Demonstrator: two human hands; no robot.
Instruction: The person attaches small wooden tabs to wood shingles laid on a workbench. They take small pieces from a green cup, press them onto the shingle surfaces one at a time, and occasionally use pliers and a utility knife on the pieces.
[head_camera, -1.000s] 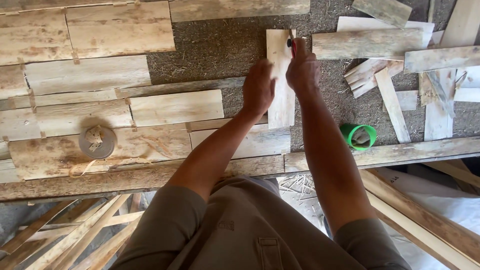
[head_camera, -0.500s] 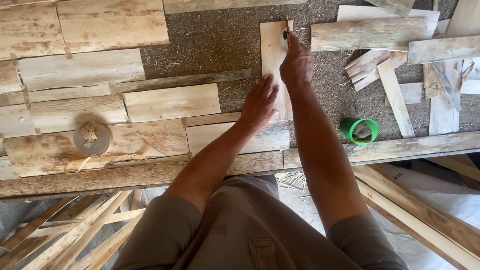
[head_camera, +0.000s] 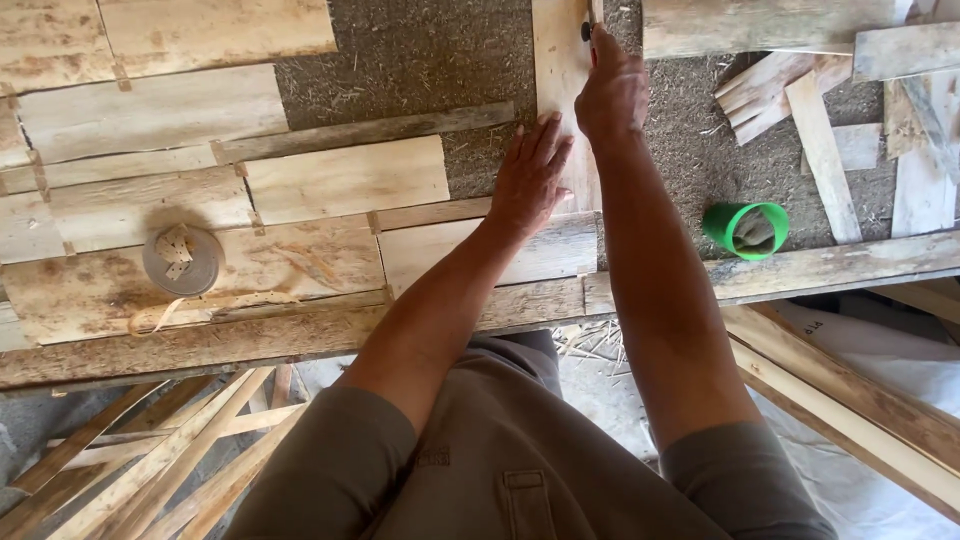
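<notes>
The workbench (head_camera: 400, 60) carries my upright pale board (head_camera: 556, 70) near its far edge. My left hand (head_camera: 530, 180) lies flat on it, fingers spread; my right hand (head_camera: 612, 95) pinches a small dark tool (head_camera: 587, 30).

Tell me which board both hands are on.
The upright pale board at top centre: the left hand lies flat on it, the right hand holds a dark tool at its edge. The others lie crosswise, untouched.

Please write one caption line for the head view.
Left hand flat on upright board; right hand holds dark tool beside it.
</notes>
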